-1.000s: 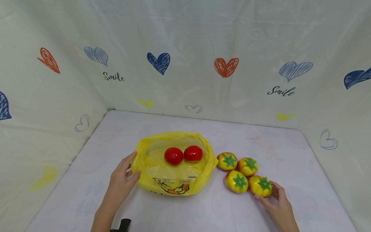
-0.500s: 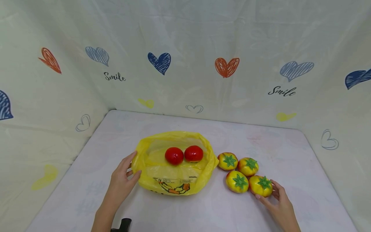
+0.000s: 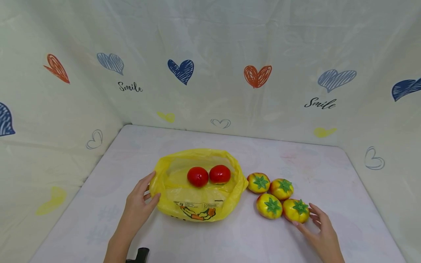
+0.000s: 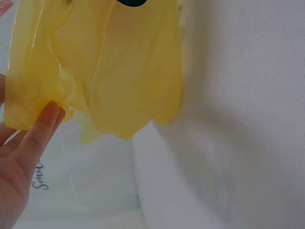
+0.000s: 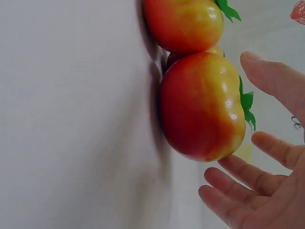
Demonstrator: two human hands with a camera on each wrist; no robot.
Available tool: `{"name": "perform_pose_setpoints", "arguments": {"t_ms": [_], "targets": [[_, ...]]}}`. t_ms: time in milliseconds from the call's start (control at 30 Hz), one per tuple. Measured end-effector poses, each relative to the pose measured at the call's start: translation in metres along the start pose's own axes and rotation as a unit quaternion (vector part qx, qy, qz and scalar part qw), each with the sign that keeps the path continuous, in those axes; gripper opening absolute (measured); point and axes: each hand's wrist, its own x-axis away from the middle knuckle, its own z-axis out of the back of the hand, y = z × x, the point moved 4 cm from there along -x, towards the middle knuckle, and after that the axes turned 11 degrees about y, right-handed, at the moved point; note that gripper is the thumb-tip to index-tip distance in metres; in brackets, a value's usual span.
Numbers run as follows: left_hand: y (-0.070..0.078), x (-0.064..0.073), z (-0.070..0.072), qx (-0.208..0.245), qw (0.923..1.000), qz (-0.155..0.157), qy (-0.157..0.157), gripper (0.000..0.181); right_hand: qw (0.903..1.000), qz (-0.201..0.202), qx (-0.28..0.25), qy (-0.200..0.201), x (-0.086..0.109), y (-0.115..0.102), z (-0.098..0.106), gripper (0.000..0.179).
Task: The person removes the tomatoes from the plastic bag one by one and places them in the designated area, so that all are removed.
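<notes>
A yellow plastic bag (image 3: 164,204) lies with its mouth wide toward me, and two glossy red round fruits (image 3: 197,177) sit inside. My left hand (image 3: 139,204) holds the bag's left side, thumb and fingers at its edge; the left wrist view has fingers on both sides of the plastic (image 4: 138,62). On the right, several yellow-red toy persimmons with green leaf tops sit in a close cluster. Around the nearest-right persimmon (image 3: 294,211) my right hand (image 3: 320,230) is spread. In the right wrist view its fingers are loose beside that persimmon (image 5: 200,109), with a fingertip right at its surface.
The white table (image 3: 210,241) carries the bag at its middle and the persimmon cluster just right of it; one persimmon (image 3: 258,182) is close against the bag's right corner. A curtain with hearts (image 3: 210,73) hangs behind. A black piece (image 3: 141,254) shows by my left wrist.
My right hand has shifted slightly right and back, its fingers spreading a little from the nearest-right persimmon. The left hand and the bag stay where they were.
</notes>
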Motion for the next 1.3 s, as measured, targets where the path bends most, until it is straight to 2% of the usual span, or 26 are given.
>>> {"name": "perform_pose_setpoints", "arguments": {"t_ms": [133,167,333,433,533,667,767,900,1033,1300], "targets": [[0.0,0.0,0.0,-0.001,1.0,0.002,-0.001,0.062,0.9978,0.037,0.03,0.045,-0.003,0.012,-0.006,0.091],[0.0,0.0,0.0,-0.001,1.0,0.003,-0.001,0.062,0.9981,0.039,0.021,0.044,-0.002,0.011,-0.006,0.09],[0.0,0.0,0.0,0.001,1.0,0.001,0.001,0.062,0.9963,0.057,0.011,0.063,0.006,-0.01,0.005,0.081],[0.001,0.001,0.0,0.002,1.0,-0.003,0.004,0.062,0.9926,0.074,0.026,0.092,0.008,-0.018,0.006,0.079],[0.001,0.001,0.0,0.003,1.0,-0.003,0.004,0.062,0.9917,0.08,0.026,0.097,0.01,-0.028,0.007,0.077],[0.001,0.001,0.001,0.0,1.0,0.001,0.001,0.062,0.993,0.083,-0.003,0.084,0.02,-0.062,0.017,0.07],[0.002,0.001,0.001,-0.002,1.0,0.004,0.0,0.062,0.9901,0.108,-0.02,0.087,0.017,-0.064,0.01,0.068],[0.002,0.001,0.002,0.0,1.0,0.002,0.0,0.062,0.9808,0.162,-0.044,0.1,0.017,-0.072,0.005,0.066],[0.003,0.001,0.002,-0.001,1.0,-0.001,0.003,0.062,0.9744,0.194,-0.073,0.087,0.029,-0.115,0.018,0.06],[0.002,0.001,0.001,-0.001,1.0,-0.003,0.005,0.062,0.9636,0.237,-0.102,0.071,0.026,-0.146,0.011,0.058]]}}
